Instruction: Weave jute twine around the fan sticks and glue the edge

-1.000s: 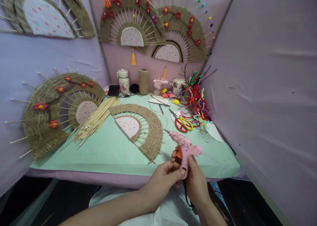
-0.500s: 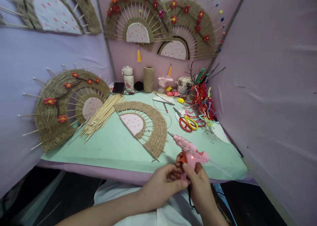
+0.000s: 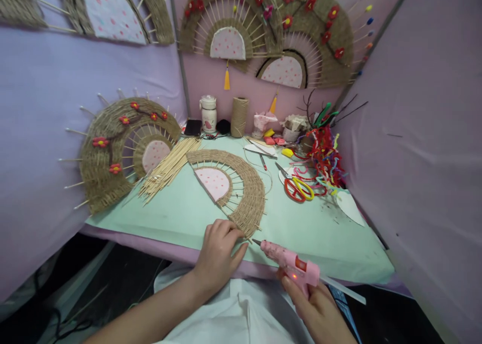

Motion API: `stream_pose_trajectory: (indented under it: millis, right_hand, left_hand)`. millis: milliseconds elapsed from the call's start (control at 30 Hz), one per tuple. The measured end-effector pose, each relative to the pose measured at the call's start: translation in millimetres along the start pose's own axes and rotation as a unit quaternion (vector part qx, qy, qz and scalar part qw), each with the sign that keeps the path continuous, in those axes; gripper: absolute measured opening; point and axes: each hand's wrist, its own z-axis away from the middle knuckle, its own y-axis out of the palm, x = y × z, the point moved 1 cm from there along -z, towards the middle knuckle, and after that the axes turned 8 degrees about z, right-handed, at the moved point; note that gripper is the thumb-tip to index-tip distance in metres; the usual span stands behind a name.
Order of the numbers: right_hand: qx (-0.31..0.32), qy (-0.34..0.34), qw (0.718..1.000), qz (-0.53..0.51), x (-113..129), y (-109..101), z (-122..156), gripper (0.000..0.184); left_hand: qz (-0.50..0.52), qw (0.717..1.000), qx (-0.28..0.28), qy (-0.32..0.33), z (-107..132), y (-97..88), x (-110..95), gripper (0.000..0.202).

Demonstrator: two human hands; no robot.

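A crafter's left hand [image 3: 220,248], which half a second ago was at the glue gun's handle, now rests at the near corner of a twine-woven fan [image 3: 253,203] lying flat on the green-covered table [image 3: 169,223]. Its fingers are bent over the end of the weave; whether they pinch it or only press down, one cannot tell. The right hand [image 3: 316,306] alone wraps the grip of the pink hot-glue gun [image 3: 286,261], its red light [image 3: 294,276] aglow and a clear glue stick [image 3: 346,288] jutting from the back. The gun has swung down, its metal nozzle [image 3: 256,241] now just beside the stick ends at that corner, ahead and to the left of the right hand's grip. The shift suggests attention has moved from the tool to the fan's edge. Beyond the gun lie scissors [image 3: 295,189] with red and yellow handles; farther off, left of the fan, is a bundle of thin wooden sticks [image 3: 169,169].
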Motion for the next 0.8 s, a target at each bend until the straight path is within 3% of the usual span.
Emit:
stream_pose_trajectory:
  millis: [233, 467, 800]
  right_hand:
    - [0.015, -0.024, 0.999, 0.018, 2, 3, -3, 0.041]
    - [0.043, -0.058, 0.990, 0.124, 1, 5, -4, 0.047]
    - [0.029, -0.093, 0.972, 0.214, -11, 8, -10, 0.057]
  left_hand:
    - [0.003, 1.000, -0.006, 0.005, 2, 5.1, 3, 0.005]
    - [0.030, 0.999, -0.019, 0.001, 3, 3.2, 3, 0.006]
    - [0.032, 0.999, -0.023, -0.003, 4, 2.9, 2, 0.006]
